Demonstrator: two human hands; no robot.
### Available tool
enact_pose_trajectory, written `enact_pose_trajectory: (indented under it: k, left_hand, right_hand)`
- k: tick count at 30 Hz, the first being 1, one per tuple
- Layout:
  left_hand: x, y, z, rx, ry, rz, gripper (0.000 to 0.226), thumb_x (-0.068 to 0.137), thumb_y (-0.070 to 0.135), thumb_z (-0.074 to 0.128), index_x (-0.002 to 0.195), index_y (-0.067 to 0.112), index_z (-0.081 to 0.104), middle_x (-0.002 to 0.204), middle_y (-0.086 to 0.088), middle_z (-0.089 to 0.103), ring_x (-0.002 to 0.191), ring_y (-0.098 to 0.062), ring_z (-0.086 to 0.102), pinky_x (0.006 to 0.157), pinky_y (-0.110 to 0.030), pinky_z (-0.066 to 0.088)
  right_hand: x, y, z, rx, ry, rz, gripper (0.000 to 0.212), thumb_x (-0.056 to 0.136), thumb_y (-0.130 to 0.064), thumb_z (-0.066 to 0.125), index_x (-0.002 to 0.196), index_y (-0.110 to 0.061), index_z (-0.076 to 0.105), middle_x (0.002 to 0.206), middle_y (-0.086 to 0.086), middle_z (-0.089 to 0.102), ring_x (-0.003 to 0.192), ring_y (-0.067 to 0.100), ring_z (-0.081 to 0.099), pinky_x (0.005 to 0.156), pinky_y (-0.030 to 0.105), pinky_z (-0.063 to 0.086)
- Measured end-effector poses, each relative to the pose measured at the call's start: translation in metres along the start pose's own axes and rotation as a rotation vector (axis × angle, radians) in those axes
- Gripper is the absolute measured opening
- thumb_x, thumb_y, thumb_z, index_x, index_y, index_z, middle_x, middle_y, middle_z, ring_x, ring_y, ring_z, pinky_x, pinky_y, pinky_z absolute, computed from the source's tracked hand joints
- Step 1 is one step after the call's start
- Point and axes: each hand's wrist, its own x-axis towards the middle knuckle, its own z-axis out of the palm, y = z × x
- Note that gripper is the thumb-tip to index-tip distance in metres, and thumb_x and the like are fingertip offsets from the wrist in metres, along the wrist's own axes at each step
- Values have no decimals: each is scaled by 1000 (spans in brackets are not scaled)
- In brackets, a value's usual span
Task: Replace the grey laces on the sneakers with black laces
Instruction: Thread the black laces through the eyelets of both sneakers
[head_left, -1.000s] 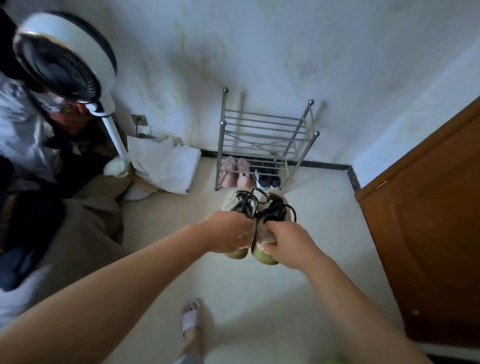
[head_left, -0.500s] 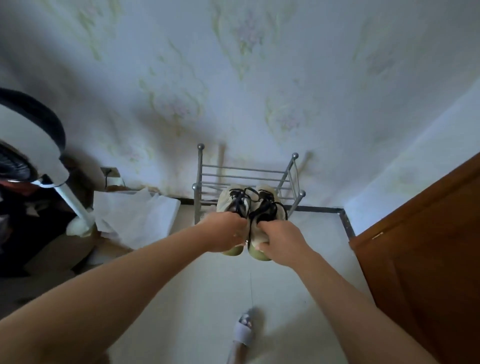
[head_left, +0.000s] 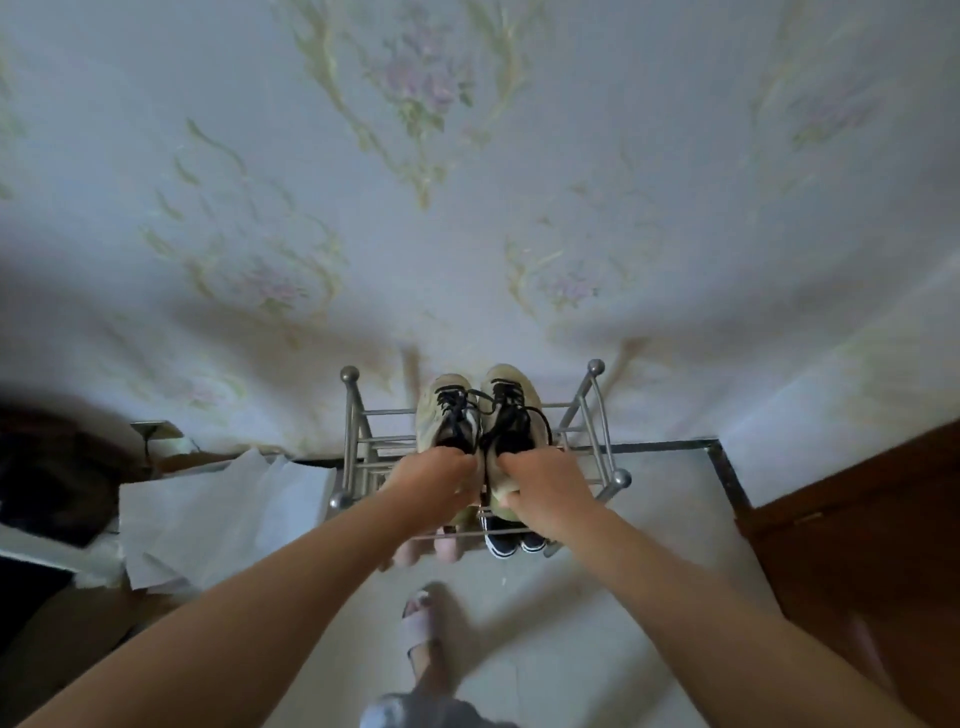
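The metal shoe rack (head_left: 358, 447) stands against the floral-papered wall (head_left: 415, 182), and everything else sits around it. Over its top tier the person holds a pair of pale, yellowish sneakers side by side, toes pointing toward the wall. The left hand (head_left: 431, 480) grips the heel end of the left sneaker (head_left: 441, 410), its fingers curled round the back of the shoe; the right hand (head_left: 540, 483) grips the heel end of the right sneaker (head_left: 511, 402) in the same way. Both shoes are threaded with black laces (head_left: 457, 410), and a loose loop of lace hangs out past the right shoe toward the rack's right posts. Whether the soles already rest on the top bars or hang just above them is hard to tell, as the hands cover that part.

On the rack's bottom tier, below the hands, sit a pinkish pair of shoes (head_left: 426, 551) and, beside them to the right, a dark pair with white soles (head_left: 511, 540). Left of the rack lies crumpled white paper or sheeting (head_left: 218, 519) on the floor. In front of the rack, near the bottom of the view, is the person's foot in a pale slipper (head_left: 421, 618). Well to the right of the rack stands a brown wooden door (head_left: 857, 545).
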Motion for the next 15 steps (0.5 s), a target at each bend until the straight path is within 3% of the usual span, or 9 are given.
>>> enact_pose_trajectory:
  k: [5, 9, 12, 15]
  left_hand:
    - [77, -40, 5, -35, -25, 20, 15, 93, 28, 47, 91, 18, 57, 94, 3, 59, 79, -13, 54, 72, -27, 51]
    - [124, -61, 20, 1, -69, 19, 22, 94, 27, 41, 96, 13, 59, 98, -3, 60, 87, -22, 58, 76, -35, 52]
    - [151, -75, 43, 11, -73, 4, 22, 95, 26, 40, 99, 14, 58, 101, -4, 60, 95, -24, 57, 81, -33, 45]
    - [167, -86, 69, 11, -78, -31, 22, 96, 27, 40, 105, 15, 56, 106, -3, 59, 102, -24, 54, 89, -33, 39]
  right_hand:
    - [69, 30, 33, 99, 41, 32, 7, 76, -10, 58, 77, -14, 63, 75, 5, 66, 73, 29, 61, 62, 28, 34]
    - [107, 47, 56, 110, 25, 99, 17, 69, -7, 63, 60, -19, 54, 64, 1, 62, 64, 23, 55, 60, 26, 24]
    - [130, 57, 75, 109, -21, 135, 30, 66, -9, 71, 59, -22, 45, 61, -3, 57, 64, 18, 53, 62, 23, 23]
    - [147, 60, 93, 175, -94, 144, 41, 32, -21, 89, 51, -26, 53, 48, -6, 55, 50, 9, 54, 50, 18, 28]
